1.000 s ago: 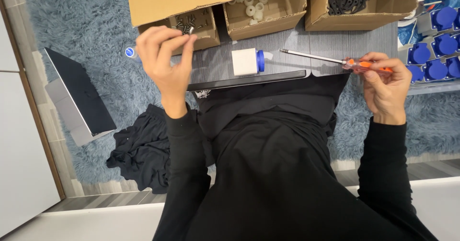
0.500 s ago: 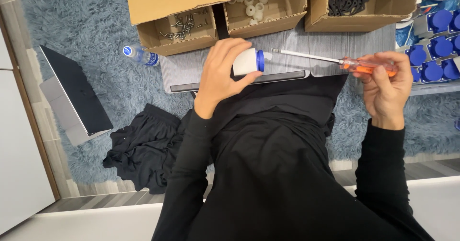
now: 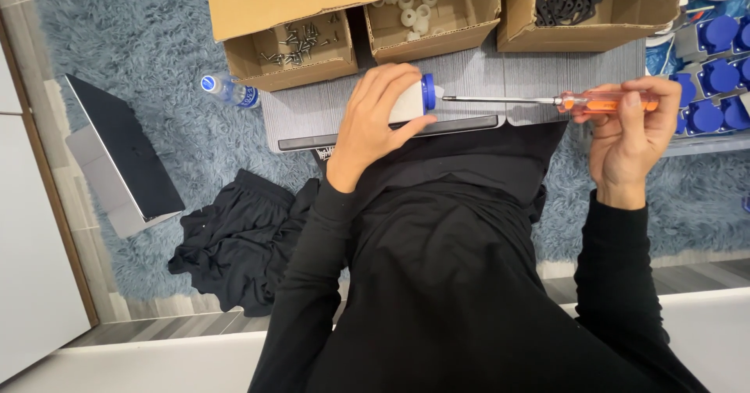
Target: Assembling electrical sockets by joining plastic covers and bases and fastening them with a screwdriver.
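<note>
Left hand (image 3: 373, 119), previously raised far left, now closed around white plastic part with blue collar (image 3: 416, 100); right hand (image 3: 629, 127) gripping orange-handled screwdriver (image 3: 547, 101), tip seated at collar.

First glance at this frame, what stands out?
The long screwdriver with its orange handle, held level in the right hand, its tip at the blue end of a white part gripped by the left hand. Behind them, open cardboard boxes: screws on the left, white rings in the middle.
</note>
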